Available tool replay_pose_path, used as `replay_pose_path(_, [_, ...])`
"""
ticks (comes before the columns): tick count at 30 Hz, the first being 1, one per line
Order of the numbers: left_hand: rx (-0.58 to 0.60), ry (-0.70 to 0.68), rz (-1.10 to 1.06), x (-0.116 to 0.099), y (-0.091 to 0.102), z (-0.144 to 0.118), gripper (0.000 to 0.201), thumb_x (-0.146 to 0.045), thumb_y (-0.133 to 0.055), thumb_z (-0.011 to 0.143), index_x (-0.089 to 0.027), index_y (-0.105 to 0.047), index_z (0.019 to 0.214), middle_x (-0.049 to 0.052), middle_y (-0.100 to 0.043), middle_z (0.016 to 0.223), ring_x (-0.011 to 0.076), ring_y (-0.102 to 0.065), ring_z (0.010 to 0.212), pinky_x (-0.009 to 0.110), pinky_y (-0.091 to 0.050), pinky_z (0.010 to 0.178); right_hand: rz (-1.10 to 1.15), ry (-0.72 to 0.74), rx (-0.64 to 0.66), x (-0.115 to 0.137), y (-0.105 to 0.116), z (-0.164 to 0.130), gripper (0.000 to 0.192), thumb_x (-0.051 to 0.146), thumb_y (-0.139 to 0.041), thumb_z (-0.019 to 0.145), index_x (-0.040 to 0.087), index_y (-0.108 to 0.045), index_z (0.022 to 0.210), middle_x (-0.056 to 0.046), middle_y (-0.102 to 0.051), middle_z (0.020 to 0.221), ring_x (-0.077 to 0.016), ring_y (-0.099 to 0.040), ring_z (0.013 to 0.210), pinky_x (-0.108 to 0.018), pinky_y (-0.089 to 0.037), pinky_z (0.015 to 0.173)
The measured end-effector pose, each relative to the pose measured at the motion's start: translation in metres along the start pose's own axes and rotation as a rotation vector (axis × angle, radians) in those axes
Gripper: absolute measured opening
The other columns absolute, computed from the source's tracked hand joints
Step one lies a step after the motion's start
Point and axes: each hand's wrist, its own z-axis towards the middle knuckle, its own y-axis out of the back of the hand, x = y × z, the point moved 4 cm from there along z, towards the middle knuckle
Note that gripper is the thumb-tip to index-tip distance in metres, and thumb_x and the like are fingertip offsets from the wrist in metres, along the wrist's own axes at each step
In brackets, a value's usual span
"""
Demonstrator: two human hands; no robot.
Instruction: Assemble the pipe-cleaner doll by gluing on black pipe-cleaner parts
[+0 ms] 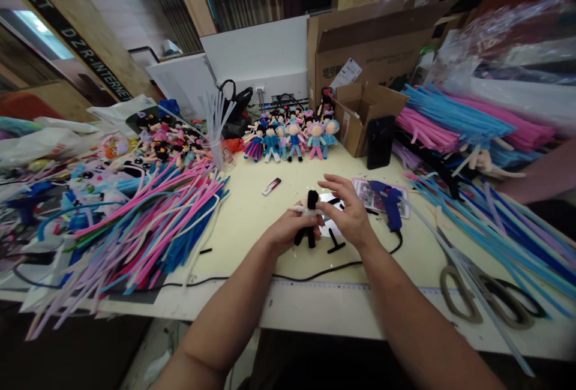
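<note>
My left hand grips a small black pipe-cleaner doll with a white band around its middle, held upright just above the table. My right hand meets it from the right, thumb and fingers at the doll's white band and upper body, the other fingers spread. A short black pipe-cleaner piece lies on the table under my right hand.
A blue glue gun lies right of my hands, its black cord running along the table front. Piles of coloured pipe cleaners lie left and right. Finished dolls, a cardboard box, a phone, scissors and a lighter surround.
</note>
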Motion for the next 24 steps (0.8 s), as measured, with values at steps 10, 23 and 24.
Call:
replay_pose_path(10, [-0.027,0.058,0.041,0.000,-0.006,-0.006,0.027,-0.030,-0.070,0.068,-0.013,-0.056,0.083,0.003,-0.063,0.061,0.0155,-0.060,0.057,0.028,-0.047,0.058,-0.146,0.103,-0.010,0.008,-0.008,-0.002,0.027,0.021,-0.065,0.073,0.025,-0.062,0.099,-0.008,-0.055,0.116,-0.0250,-0.049,0.114,-0.045,-0.037,0.099])
replay_pose_path(23, [-0.066,0.008,-0.159,-0.004,0.005,-0.002,0.039,-0.016,-0.072,0.063,-0.013,-0.059,0.100,0.005,-0.064,0.086,0.0130,-0.060,0.065,0.031,-0.052,0.066,0.393,-0.302,-0.253,-0.025,0.008,0.002,0.020,0.036,-0.062,0.077,0.021,-0.058,0.090,-0.003,-0.064,0.088,-0.0166,-0.060,0.081,-0.032,-0.048,0.073])
replay_pose_path(24, [-0.081,-0.003,-0.178,-0.006,0.007,-0.002,0.040,-0.014,-0.070,0.063,-0.014,-0.060,0.102,0.005,-0.064,0.089,0.0134,-0.061,0.068,0.032,-0.052,0.068,0.424,-0.347,-0.291,-0.028,0.009,0.002,0.018,0.035,-0.065,0.074,0.021,-0.057,0.081,0.000,-0.061,0.076,-0.0145,-0.058,0.070,-0.030,-0.047,0.068])
